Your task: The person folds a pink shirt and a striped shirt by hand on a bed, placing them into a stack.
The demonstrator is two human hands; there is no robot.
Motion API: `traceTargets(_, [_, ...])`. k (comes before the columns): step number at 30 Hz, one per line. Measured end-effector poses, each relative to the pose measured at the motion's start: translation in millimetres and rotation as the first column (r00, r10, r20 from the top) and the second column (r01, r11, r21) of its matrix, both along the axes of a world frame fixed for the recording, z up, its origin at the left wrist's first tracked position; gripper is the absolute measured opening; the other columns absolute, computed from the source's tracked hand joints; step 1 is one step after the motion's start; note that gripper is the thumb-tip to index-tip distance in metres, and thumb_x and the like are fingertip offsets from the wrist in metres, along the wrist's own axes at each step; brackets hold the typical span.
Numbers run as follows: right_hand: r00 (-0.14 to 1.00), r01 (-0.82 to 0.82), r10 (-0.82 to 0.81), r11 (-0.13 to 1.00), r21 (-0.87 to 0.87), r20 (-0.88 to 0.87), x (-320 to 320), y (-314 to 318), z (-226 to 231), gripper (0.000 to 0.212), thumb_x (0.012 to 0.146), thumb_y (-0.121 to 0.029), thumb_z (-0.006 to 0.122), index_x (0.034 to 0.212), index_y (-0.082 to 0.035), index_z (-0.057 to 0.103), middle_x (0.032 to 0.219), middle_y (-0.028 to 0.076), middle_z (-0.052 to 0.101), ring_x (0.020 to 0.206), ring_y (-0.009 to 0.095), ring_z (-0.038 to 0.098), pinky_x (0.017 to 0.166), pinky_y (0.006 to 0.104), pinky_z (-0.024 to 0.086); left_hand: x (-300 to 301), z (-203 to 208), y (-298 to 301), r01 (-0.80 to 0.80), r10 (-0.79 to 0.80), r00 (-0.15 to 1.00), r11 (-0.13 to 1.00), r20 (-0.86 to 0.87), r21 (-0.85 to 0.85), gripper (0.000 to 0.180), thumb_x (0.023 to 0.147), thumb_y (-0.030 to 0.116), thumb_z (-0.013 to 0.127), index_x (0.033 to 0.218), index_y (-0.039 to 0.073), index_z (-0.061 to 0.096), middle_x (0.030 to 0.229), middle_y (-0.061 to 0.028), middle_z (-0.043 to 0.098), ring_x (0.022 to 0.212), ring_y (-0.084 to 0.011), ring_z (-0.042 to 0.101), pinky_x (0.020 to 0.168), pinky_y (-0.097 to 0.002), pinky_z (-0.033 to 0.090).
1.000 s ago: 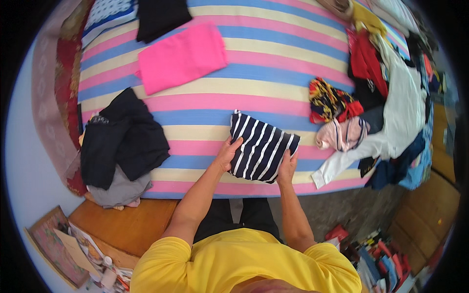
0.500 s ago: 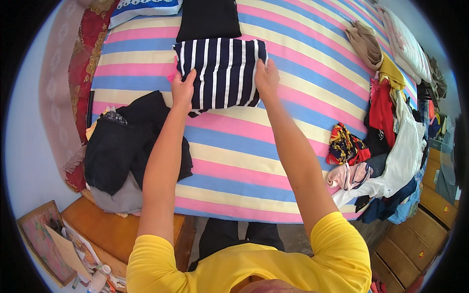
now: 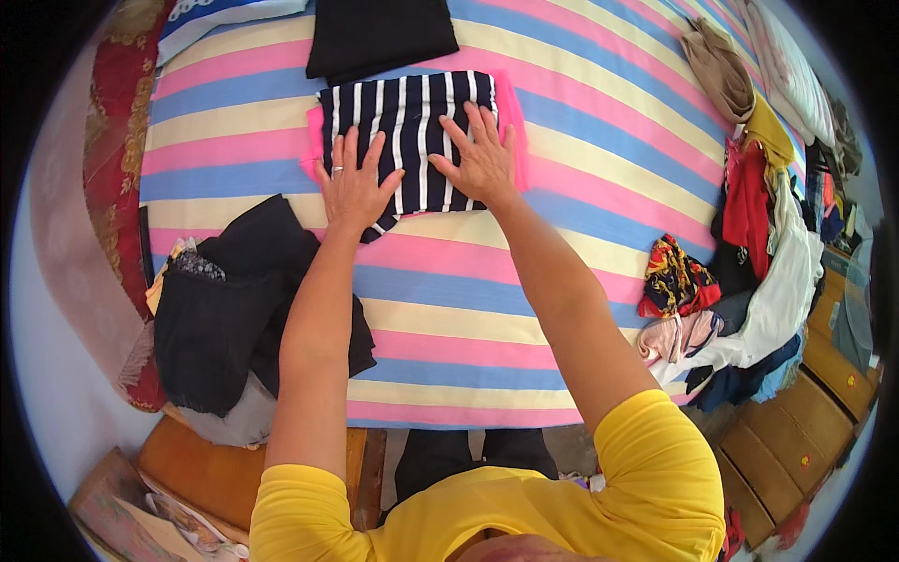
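Observation:
A folded navy garment with white stripes (image 3: 412,126) lies on the bed, on top of a bright pink folded cloth (image 3: 511,131) whose edges show at both sides. My left hand (image 3: 356,185) rests flat on the garment's lower left part with its fingers spread; a ring shows on one finger. On the right half, my right hand (image 3: 482,159) presses flat too, fingers apart. A corner of the striped fabric sticks out below my left hand. Just beyond lies a folded black garment (image 3: 379,42).
The bed has a striped sheet (image 3: 449,328). Dark clothes (image 3: 225,309) are heaped at the left edge. Along the right lie a red and black patterned cloth (image 3: 679,281), a pink bundle (image 3: 679,335), white clothing (image 3: 773,300) and a tan garment (image 3: 719,70). A wooden drawer unit (image 3: 787,450) stands beyond.
Both hands have let go of the striped garment's side edges and now lie spread on top of it. The garment has come down flat onto the pink cloth, which shows more at the right.

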State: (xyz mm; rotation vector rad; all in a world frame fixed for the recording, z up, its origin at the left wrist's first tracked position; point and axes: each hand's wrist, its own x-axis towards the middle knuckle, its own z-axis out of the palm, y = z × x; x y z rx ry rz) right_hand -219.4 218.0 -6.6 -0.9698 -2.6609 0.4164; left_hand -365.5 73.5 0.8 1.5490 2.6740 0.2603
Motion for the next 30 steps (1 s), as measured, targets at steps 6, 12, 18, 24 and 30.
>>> traceTargets(6, [0.997, -0.022, 0.025, 0.999, -0.037, 0.074, -1, -5, -7, 0.060, 0.074, -0.053, 0.057, 0.127, -0.029, 0.044, 0.141, 0.009, 0.027, 0.131, 0.030, 0.022, 0.100, 0.0578, 0.019, -6, -8, -9, 0.007, -0.003, 0.997, 0.999, 0.083, -0.049, 0.068, 0.074, 0.050, 0.060, 0.133, 0.028, 0.034, 0.142, -0.0104, 0.023, 0.132, -0.0308, 0.019, 0.096, -0.0633, 0.018])
traceTargets(12, [0.996, -0.050, 0.048, 0.998, 0.023, 0.076, 6, 8, -6, 0.058, 0.077, -0.053, 0.053, 0.128, -0.026, 0.043, 0.140, 0.009, 0.027, 0.129, 0.029, 0.023, 0.098, 0.0575, 0.021, 10, 43, -42, 0.298, -0.305, 0.945, 0.952, 0.120, 0.072, 0.066, 0.057, 0.038, 0.075, 0.116, 0.022, 0.051, 0.131, -0.0091, 0.033, 0.127, -0.0311, 0.025, 0.099, -0.0571, 0.019])
traceTargets(18, [0.995, -0.057, 0.056, 0.998, 0.021, 0.085, -4, 1, -7, 0.060, 0.079, -0.057, 0.049, 0.129, -0.026, 0.042, 0.141, 0.010, 0.026, 0.131, 0.031, 0.021, 0.098, 0.0585, 0.022, 15, 34, -62, 0.129, -0.134, 0.991, 0.977, 0.018, 0.171, 0.034, 0.061, 0.016, 0.072, 0.090, 0.010, 0.056, 0.084, -0.0053, 0.050, 0.086, -0.0250, 0.051, 0.091, -0.0534, 0.030])
traceTargets(24, [0.996, -0.050, 0.047, 0.998, 0.047, 0.070, 4, 4, -13, 0.060, 0.079, -0.057, 0.050, 0.129, -0.026, 0.041, 0.140, 0.009, 0.028, 0.130, 0.030, 0.023, 0.097, 0.0580, 0.022, -3, 44, -42, 0.296, -0.245, 0.940, 0.930, -0.236, 0.217, 0.012, 0.067, 0.007, 0.058, 0.074, 0.010, 0.050, 0.067, -0.0069, 0.045, 0.064, -0.0247, 0.051, 0.084, -0.0480, 0.037])
traceTargets(30, [0.996, -0.035, 0.037, 0.999, -0.030, 0.084, 2, 3, -5, 0.059, 0.078, -0.055, 0.051, 0.129, -0.029, 0.041, 0.142, 0.006, 0.024, 0.133, 0.027, 0.018, 0.102, 0.0583, 0.015, -11, 6, -76, 0.121, -0.135, 0.981, 0.988, -0.142, -0.099, 0.015, 0.073, 0.011, 0.056, 0.087, 0.011, 0.051, 0.078, -0.0082, 0.051, 0.075, -0.0256, 0.057, 0.077, -0.0385, 0.040])
